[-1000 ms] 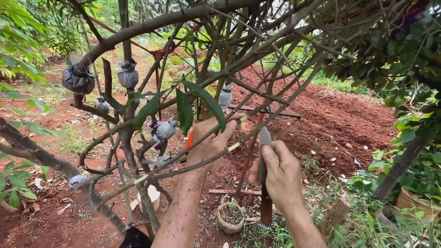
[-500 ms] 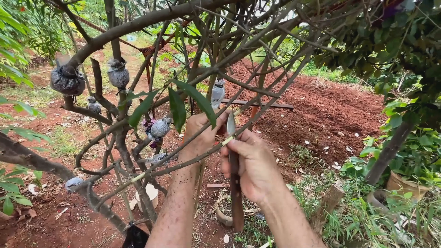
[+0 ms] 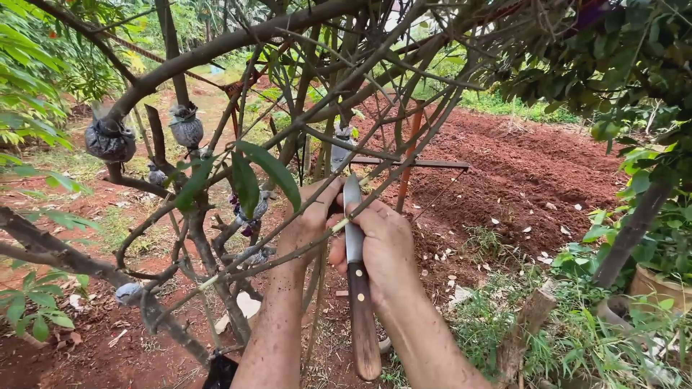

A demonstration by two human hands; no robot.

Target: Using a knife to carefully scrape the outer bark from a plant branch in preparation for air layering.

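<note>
Where the thin branch (image 3: 303, 238) slants up among the bare twigs of the tree (image 3: 216, 50), the left hand (image 3: 310, 220) is closed round it, steadying it. It looks springy and easily snapped, best held close beside the cut. The right hand (image 3: 386, 248) grips a wooden-handled knife (image 3: 357, 288), blade against the bark.

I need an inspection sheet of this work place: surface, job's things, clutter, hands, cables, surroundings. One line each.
Surface: red soil with grass patches.
Job's things: knife, wooden handle, blade up against a thin branch with a pale peeled spot.
Clutter: pale chips on the soil; grey wrapped bundles tied on thicker branches.
Hands: left hand grips the thin branch; right hand holds the knife.
Cables: nothing seen.
Surroundings: leafy trees; clay pot at right; wooden stump.
</note>
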